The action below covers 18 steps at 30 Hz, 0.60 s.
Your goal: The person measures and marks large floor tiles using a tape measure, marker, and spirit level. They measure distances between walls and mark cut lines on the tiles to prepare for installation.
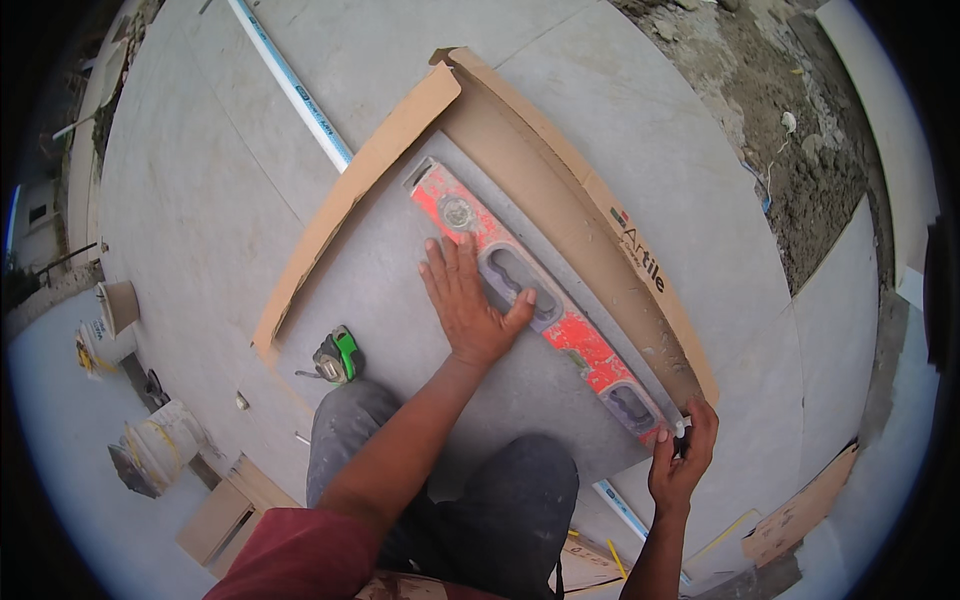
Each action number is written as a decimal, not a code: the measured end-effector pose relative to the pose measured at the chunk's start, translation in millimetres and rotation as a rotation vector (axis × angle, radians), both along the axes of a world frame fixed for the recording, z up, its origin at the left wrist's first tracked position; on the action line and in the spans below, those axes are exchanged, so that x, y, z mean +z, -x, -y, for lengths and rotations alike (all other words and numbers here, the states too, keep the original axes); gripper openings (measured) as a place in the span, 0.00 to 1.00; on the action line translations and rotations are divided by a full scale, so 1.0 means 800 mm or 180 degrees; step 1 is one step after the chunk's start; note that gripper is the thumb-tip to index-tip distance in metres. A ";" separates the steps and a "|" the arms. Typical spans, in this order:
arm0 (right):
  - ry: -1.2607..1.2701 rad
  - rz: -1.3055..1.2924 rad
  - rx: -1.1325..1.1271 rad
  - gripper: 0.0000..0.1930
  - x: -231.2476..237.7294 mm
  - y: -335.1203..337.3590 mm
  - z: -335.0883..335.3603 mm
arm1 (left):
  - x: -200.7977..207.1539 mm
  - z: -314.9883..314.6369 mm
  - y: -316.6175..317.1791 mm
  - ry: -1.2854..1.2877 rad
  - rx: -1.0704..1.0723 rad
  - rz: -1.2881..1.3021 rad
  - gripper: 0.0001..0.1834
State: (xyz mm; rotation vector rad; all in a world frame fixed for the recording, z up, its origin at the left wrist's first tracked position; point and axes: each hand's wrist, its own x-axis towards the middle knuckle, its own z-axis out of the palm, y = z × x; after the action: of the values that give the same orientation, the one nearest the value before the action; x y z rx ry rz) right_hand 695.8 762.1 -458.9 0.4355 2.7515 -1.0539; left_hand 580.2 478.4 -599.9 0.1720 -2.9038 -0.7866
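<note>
A red sleeve (300,555) sits nearest my camera. I see the left hand (472,318) spread wide, fingertips on the red level (578,340), which lies on grey tile (390,260) within open cardboard (350,203). The right hand (684,468) curls narrowly at the level's lower end; I cannot tell its grip.

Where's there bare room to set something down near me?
Bare tile lies between the tape measure and left hand; bare floor between the box and dirt. Crowded: along the level, especially its lower end by the right hand.
</note>
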 end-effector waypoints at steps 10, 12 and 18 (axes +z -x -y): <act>0.1064 -0.1107 -0.0047 0.12 -0.017 0.101 0.085 | 0.002 0.000 0.002 0.0003 0.0028 0.0015 0.56; 0.1151 -0.1187 0.0100 0.11 -0.025 0.119 0.102 | 0.003 0.000 0.002 0.0001 0.0044 0.0032 0.57; 0.1068 -0.1381 0.0332 0.12 -0.036 0.142 0.127 | 0.004 -0.003 0.003 -0.0015 0.0046 0.0106 0.56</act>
State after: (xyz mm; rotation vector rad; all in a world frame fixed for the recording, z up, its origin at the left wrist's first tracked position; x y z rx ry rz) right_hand 582.5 660.4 -487.6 0.0120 2.8143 -1.7134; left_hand 577.8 480.7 -596.8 0.2082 -2.9287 -0.7961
